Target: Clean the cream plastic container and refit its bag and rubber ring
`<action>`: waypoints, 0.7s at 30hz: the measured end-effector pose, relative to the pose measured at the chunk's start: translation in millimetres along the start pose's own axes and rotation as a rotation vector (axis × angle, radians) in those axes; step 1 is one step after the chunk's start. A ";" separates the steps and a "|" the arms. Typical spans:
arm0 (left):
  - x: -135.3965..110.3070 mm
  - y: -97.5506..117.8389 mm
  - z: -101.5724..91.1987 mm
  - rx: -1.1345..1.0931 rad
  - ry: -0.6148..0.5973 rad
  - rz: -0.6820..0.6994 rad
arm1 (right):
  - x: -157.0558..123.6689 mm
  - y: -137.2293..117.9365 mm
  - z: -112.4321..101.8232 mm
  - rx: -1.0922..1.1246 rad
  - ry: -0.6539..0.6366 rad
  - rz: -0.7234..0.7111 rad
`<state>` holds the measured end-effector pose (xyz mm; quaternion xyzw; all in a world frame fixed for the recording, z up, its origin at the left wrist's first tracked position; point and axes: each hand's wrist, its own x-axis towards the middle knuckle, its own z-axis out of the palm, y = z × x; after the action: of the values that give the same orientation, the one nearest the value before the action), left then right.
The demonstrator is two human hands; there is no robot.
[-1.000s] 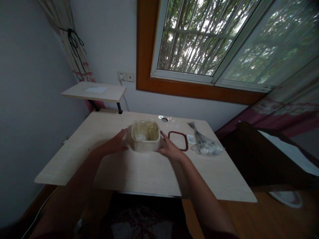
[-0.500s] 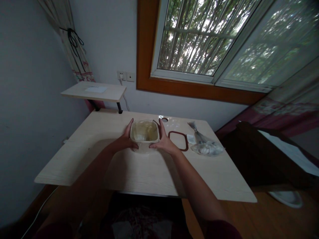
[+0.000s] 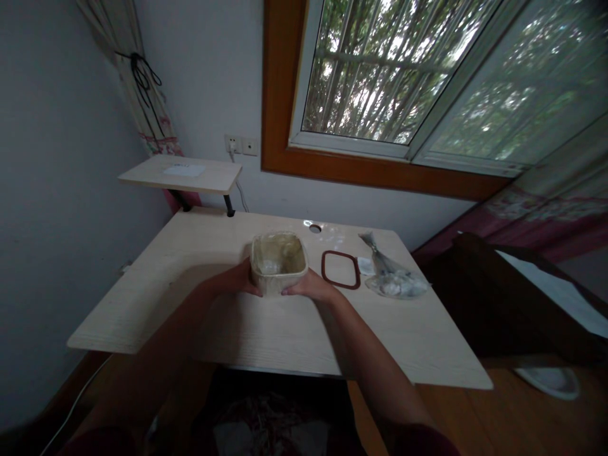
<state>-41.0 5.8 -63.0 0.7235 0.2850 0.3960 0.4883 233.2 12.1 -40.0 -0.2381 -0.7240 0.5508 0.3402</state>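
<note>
Cream container gripped between left hand, right hand.

Head camera looks forward and down, fairly near, onto the desk.

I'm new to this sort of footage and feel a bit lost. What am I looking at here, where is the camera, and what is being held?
No machine here: a person works with two bare hands. The single camera sits on their head and looks forward and down, so you see what they see. The left hand and right hand grip opposite sides of a square cream container, which seems lined with clear film. It is at or just above a pale wooden table; I cannot tell whether it is lifted. To its right lie a red-brown ring, a small white packet and a clear plastic bag.
</note>
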 end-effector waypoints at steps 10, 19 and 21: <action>6.4 49.8 -42.4 0.095 0.407 -0.122 | -21.1 -16.1 -70.6 -0.074 0.168 0.133; 60.9 51.1 22.4 -0.568 0.663 -0.228 | 31.9 -27.3 -7.9 0.255 0.635 -0.038; 63.0 43.9 32.6 -0.604 0.711 -0.252 | 36.6 -24.0 7.4 0.228 0.679 0.012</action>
<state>20.9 24.6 -10.3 0.3292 0.3920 0.6215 0.5931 204.4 27.0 -9.7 -0.3725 -0.5022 0.5193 0.5825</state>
